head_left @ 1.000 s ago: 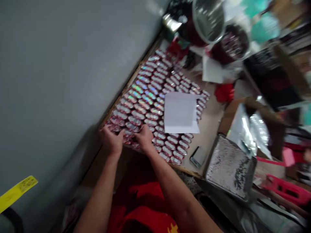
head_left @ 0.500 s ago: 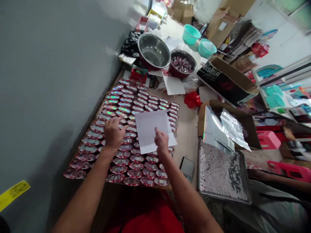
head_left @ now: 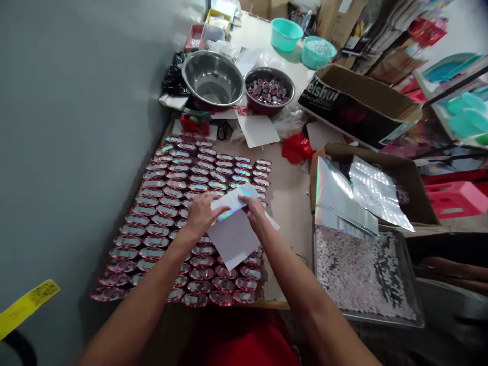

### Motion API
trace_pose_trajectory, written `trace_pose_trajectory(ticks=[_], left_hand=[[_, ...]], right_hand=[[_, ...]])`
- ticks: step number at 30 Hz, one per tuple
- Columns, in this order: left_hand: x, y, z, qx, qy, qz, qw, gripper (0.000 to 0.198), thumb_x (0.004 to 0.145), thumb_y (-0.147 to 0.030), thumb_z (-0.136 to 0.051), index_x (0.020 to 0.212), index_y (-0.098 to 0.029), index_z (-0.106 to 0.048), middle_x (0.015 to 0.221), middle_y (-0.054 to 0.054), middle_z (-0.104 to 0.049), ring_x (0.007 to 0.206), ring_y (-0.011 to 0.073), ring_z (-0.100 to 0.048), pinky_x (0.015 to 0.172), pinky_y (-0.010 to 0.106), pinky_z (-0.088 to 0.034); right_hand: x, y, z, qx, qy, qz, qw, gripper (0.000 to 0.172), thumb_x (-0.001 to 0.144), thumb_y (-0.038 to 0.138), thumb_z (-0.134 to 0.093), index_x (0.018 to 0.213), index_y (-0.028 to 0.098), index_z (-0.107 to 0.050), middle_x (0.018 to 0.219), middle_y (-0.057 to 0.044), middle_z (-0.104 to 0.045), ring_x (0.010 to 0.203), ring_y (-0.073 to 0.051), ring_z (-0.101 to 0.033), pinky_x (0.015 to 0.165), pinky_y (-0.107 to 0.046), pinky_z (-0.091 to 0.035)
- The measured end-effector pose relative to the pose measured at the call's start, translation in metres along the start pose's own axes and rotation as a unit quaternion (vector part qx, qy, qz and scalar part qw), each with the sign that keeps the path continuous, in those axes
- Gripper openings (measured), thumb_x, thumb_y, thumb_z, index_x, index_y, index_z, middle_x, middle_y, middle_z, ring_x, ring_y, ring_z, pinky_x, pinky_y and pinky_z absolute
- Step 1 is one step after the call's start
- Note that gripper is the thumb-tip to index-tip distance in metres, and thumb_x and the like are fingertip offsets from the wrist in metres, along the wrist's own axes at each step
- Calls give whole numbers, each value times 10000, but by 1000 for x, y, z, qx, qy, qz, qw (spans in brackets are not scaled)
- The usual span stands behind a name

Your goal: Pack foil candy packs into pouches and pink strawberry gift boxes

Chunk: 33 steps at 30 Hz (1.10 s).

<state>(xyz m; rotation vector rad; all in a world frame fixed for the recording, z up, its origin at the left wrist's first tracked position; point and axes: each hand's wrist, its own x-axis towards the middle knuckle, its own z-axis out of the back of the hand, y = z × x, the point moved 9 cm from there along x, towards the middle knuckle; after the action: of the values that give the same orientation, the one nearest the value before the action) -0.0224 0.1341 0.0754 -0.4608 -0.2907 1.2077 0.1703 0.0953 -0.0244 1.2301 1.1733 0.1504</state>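
A white sheet lies over the rows of small red-rimmed pouches that stand packed on the table. Its far edge is bent up or folded over and gleams with rainbow colours. My left hand grips the left end of that raised edge, the thumb lying across it. At the right end my right hand pinches it, thumb and fingers closed. A second white piece shows partly under my right wrist. Silvery, oval tops face up on the pouches.
Beyond the pouches stand a steel bowl and a smaller bowl of round pieces. On the right are a carton with silvery sheets, a black carton and a metal tray of small pale bits. A grey wall borders the left.
My left hand has moved right from above the pouches onto the sheet. The right hand has shifted from its middle to the far edge, which is now raised, showing a shiny surface.
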Motion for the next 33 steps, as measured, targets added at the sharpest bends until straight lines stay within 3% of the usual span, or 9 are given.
trace_pose_trajectory(ticks=[2, 5, 8, 11, 13, 15, 18, 27, 33], left_hand=[[15, -2, -7, -56, 16, 47, 997, 346, 834, -472, -804, 1090, -240, -788, 1120, 114, -766, 1050, 297, -666, 865, 363, -485], [34, -5, -40, -154, 122, 109, 974, 294, 834, -485, -743, 882, -199, -790, 841, 42, -751, 814, 230, -664, 714, 297, -457], [38, -6, -54, -186, 141, 133, 963, 328, 821, -503, -703, 754, -188, -764, 647, -6, -661, 704, 191, -613, 653, 271, -406], [37, -15, -54, -181, 127, 123, 967, 275, 783, -472, -726, 730, -204, -759, 617, -17, -646, 715, 183, -603, 654, 267, -388], [37, -26, -57, -193, 146, 105, 965, 247, 767, -454, -735, 735, -211, -762, 647, -17, -671, 724, 182, -604, 662, 272, -390], [39, -39, -61, -219, 171, 81, 957, 252, 777, -449, -714, 738, -205, -765, 688, -12, -695, 723, 178, -601, 673, 277, -396], [41, -47, -67, -262, 205, 71, 940, 265, 780, -435, -688, 732, -186, -765, 709, -10, -704, 711, 169, -586, 685, 276, -410], [23, -35, -86, -335, 277, 146, 889, 294, 701, -460, -747, 698, -166, -752, 641, -6, -647, 598, 122, -487, 601, 262, -359], [29, -36, -81, -261, 278, 125, 916, 249, 749, -418, -721, 695, -177, -749, 605, -16, -596, 574, 129, -470, 585, 275, -336]], right_hand=[[-16, -13, -2, 35, 51, -56, 997, 306, 528, 202, -829, 778, 198, -652, 689, 20, -712, 658, -189, -686, 643, -326, -595], [-34, -15, -2, 33, 124, -82, 988, 363, 527, 267, -869, 834, 201, -688, 773, -1, -755, 733, -207, -700, 711, -350, -603], [-33, 20, 34, -138, 40, 56, 988, 395, 598, 342, -880, 922, 191, -711, 845, -33, -755, 812, -236, -688, 796, -391, -589], [-47, 83, 50, -346, -43, 324, 879, 341, 841, 309, -761, 1160, 191, -736, 1156, -115, -754, 1104, -281, -651, 1027, -448, -500], [-61, 100, 31, -449, 18, 449, 772, 340, 994, 247, -608, 1316, 226, -713, 1342, -123, -709, 1275, -290, -572, 1122, -452, -407], [-67, 96, 13, -527, 93, 495, 685, 362, 1062, 229, -518, 1375, 263, -699, 1397, -100, -699, 1327, -298, -533, 1127, -449, -363], [-65, 81, 2, -596, 137, 490, 621, 380, 1086, 238, -485, 1412, 266, -679, 1416, -90, -701, 1319, -319, -530, 1097, -468, -347], [-90, 42, 28, -608, 161, 482, 610, 500, 1064, 131, -419, 1531, 223, -573, 1602, -92, -565, 1407, -299, -501, 1156, -464, -311], [-108, 64, 43, -591, 125, 471, 643, 319, 1080, 234, -472, 1244, 240, -745, 1139, -98, -782, 1178, -283, -587, 1047, -449, -321]])
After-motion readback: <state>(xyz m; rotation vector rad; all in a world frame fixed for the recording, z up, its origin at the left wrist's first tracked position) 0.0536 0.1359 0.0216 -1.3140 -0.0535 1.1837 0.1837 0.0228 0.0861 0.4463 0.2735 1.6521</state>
